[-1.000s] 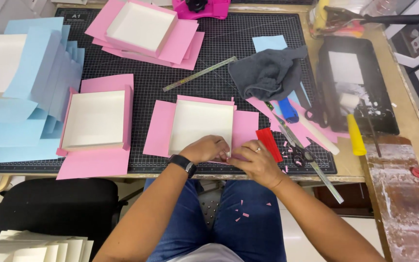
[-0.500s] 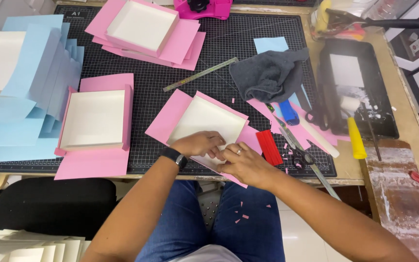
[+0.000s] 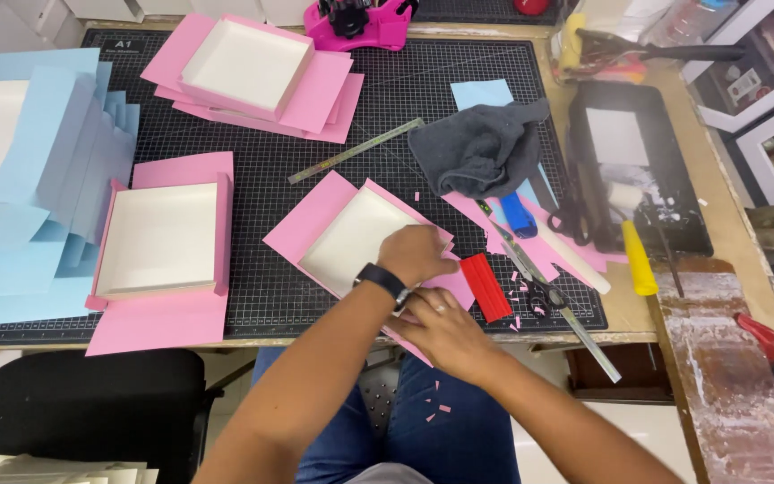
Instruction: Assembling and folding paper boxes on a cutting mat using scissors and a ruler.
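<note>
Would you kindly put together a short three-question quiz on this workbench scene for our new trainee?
1. True or false: the left hand rests on the white box tray set on pink paper.
2. Which lies just right of the hands: A) red scraper, B) tape dispenser, C) grey cloth?
3. What colour are the sheets stacked at the cutting mat's left edge?

Key: 1 true; 2 A; 3 light blue. The right hand presses the paper's near edge.

Three pink-wrapped trays [image 3: 348, 235] [image 3: 161, 237] [image 3: 245, 64]; one grey cloth [image 3: 481, 148]; one red scraper [image 3: 485, 287]; two rulers [image 3: 356, 151] [image 3: 575, 318].
</note>
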